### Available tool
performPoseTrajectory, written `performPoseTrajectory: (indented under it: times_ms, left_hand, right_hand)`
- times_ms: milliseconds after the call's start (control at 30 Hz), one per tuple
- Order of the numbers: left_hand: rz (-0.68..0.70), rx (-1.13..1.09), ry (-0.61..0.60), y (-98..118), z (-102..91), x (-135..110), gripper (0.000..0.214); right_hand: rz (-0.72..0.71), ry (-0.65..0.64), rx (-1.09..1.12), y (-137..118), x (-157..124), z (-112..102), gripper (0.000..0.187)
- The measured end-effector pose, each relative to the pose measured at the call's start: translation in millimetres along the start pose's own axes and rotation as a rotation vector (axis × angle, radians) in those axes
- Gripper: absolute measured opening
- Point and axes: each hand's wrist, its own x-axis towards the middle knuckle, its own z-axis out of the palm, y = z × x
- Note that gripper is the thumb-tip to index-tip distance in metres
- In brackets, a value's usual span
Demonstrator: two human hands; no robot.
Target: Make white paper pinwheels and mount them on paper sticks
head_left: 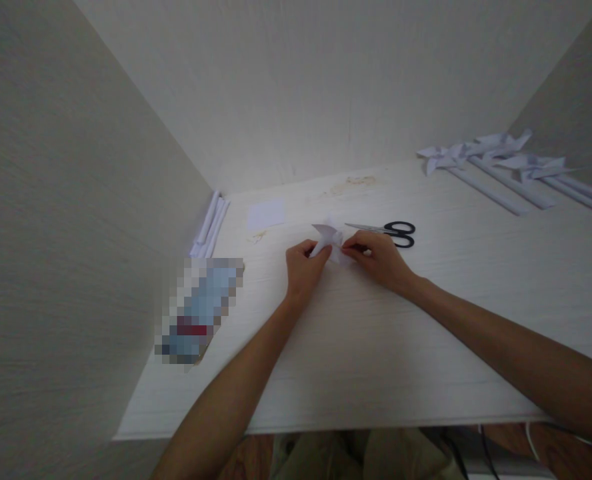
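Note:
A white paper pinwheel head (pixel 329 235) is between my two hands, over the middle of the table. My left hand (pixel 306 267) grips its left side, thumb on top. At its right, the thumb and fingertips of my right hand (pixel 376 257) are pinched together at the centre of the folded paper; whether they hold anything small there is hidden. Just behind my right hand lies a pair of scissors (pixel 400 233) with black handles, blades pointing left.
Finished-looking paper pinwheels (pixel 501 167) on rolled paper sticks lie at the back right. On the left are several paper rolls (pixel 210 223), a square paper sheet (pixel 266 214) and a blurred-out flat object (pixel 203 310). Walls (pixel 326 87) enclose the table's back and sides.

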Motion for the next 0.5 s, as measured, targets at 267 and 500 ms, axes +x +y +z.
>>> performPoseTrajectory:
  times_ms: [267,500]
  left_hand:
    - [0.032,0.036,-0.016,-1.4,3.2,-1.3,0.016]
    - [0.091,0.087,0.029,-2.3,4.5,-1.9,0.016]
  right_hand:
    - [0.049,0.036,-0.025,1.1,-0.4,0.4,0.005]
    - [0.007,-0.021,-0.043,1.2,-2.3,1.4,0.012]
